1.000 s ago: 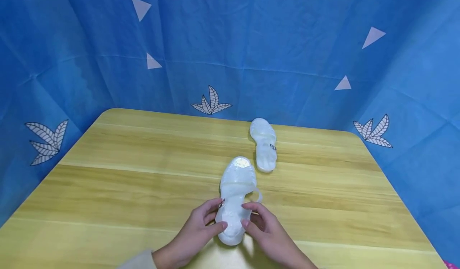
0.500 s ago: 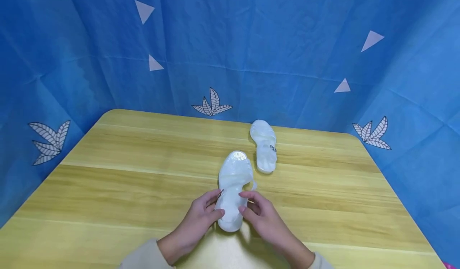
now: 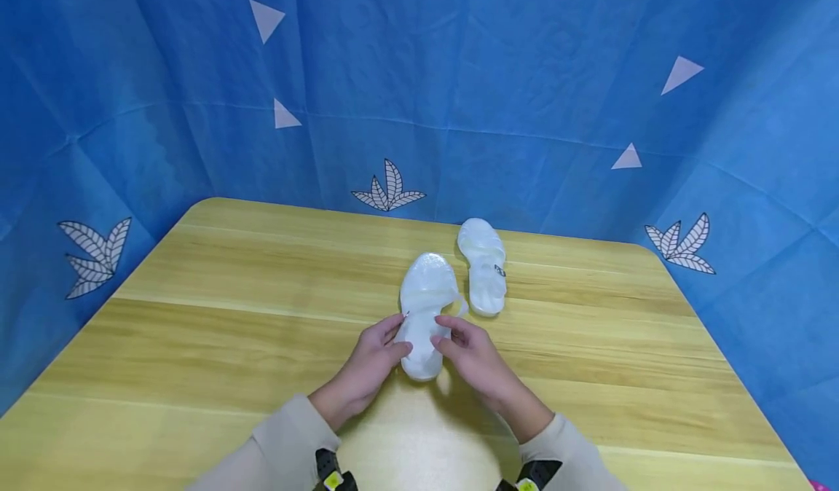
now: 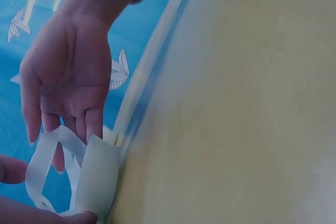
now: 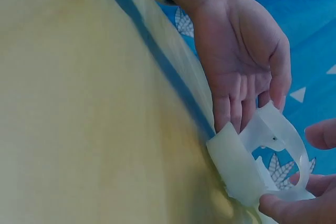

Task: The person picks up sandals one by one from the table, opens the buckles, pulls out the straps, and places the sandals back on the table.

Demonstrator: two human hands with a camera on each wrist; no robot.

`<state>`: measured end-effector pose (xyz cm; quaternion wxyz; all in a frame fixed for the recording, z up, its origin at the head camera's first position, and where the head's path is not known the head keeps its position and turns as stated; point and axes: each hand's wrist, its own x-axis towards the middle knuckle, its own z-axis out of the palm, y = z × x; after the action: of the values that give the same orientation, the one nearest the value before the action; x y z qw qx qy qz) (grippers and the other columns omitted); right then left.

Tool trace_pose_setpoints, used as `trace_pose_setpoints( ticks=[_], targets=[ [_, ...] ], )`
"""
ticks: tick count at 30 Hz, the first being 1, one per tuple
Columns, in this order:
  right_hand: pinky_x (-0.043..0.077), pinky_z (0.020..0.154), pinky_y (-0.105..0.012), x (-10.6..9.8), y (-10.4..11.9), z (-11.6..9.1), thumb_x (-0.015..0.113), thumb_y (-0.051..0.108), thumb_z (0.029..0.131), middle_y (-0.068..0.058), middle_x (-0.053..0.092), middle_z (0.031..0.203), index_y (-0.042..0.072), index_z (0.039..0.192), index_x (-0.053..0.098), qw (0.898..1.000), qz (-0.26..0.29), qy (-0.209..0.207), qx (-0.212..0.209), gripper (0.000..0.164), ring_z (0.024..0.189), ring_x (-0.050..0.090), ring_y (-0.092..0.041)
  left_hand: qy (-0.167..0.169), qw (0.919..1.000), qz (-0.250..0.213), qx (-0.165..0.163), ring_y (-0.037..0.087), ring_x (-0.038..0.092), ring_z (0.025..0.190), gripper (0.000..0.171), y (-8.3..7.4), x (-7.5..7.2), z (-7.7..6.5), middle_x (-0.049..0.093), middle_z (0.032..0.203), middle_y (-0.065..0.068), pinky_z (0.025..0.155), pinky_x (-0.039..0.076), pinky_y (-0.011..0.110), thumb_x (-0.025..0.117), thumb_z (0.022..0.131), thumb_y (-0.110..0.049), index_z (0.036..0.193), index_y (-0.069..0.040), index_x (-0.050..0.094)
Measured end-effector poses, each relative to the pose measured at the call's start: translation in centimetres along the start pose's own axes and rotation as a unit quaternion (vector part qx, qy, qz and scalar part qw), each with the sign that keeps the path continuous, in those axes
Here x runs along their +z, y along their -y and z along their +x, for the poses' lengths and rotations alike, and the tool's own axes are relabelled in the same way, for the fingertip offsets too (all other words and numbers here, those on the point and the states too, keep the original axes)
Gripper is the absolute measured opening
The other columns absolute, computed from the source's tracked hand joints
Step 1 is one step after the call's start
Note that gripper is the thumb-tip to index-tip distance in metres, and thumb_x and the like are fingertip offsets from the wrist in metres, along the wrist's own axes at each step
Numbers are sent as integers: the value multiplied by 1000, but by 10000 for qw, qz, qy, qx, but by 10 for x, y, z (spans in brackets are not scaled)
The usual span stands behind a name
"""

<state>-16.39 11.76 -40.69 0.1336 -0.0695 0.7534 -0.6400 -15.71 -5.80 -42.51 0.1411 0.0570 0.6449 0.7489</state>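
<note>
A white translucent jelly sandal (image 3: 429, 283) points away from me near the middle of the table, its heel towards me. My left hand (image 3: 368, 363) grips the left side of its heel, thumb at the rim and index finger beside the small buckle (image 3: 406, 315). From the right, my right hand (image 3: 477, 356) pinches the heel's other side between thumb and fingers. A loose ankle strap (image 3: 462, 305) curves out ahead of the right fingers. In the right wrist view, the heel cup (image 5: 236, 166) stands between both hands. A matching sandal (image 3: 486, 287) lies just beyond, to the right.
The wooden table (image 3: 216, 331) has its far edge against a blue patterned curtain (image 3: 498, 76), which also runs along both sides. Small black cameras (image 3: 331, 465) sit at both sleeves near the front edge.
Both hands have moved the held sandal away from me, bringing it closer to the far sandal. More of both sleeves shows now. The far sandal stays put.
</note>
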Motion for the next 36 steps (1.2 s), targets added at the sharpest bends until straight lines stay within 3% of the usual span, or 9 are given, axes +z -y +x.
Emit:
trace_pose_setpoints(
  ticks=[7, 20, 27, 36],
  targets=[
    [26, 110, -50, -2, 2, 26, 54, 11, 93, -27, 36, 144, -10, 134, 43, 9991, -388, -198, -8, 47, 137, 26, -40, -28, 10000, 66, -25, 34, 25, 139, 58, -4, -6, 24, 22, 150, 28, 110, 28, 44, 42, 93, 0, 144, 12, 17],
    [30, 109, -48, -6, 10, 70, 55, 18, 94, -22, 36, 145, -4, 136, 43, 9928, -1051, -543, 172, 49, 137, 29, -36, -616, 9977, 214, 204, 31, 27, 138, 57, -7, -8, 70, 30, 149, 24, 109, 30, 42, 43, 87, 5, 142, 11, 26],
    [29, 109, -47, -7, 12, 84, 53, 16, 95, -21, 36, 146, -5, 137, 42, 9912, -1103, -703, 192, 49, 138, 27, -35, -790, 9940, 748, 63, 29, 27, 139, 60, -11, -9, 85, 30, 150, 19, 111, 28, 42, 44, 87, 2, 144, 7, 27],
    [33, 107, -47, -8, 16, 96, 52, 19, 96, -18, 32, 149, -1, 140, 38, 9901, -1112, -752, 411, 50, 137, 29, -32, -853, 9931, 797, 68, 28, 25, 140, 61, -11, -12, 102, 28, 151, 18, 111, 27, 41, 45, 86, 3, 144, 6, 27]
  ],
)
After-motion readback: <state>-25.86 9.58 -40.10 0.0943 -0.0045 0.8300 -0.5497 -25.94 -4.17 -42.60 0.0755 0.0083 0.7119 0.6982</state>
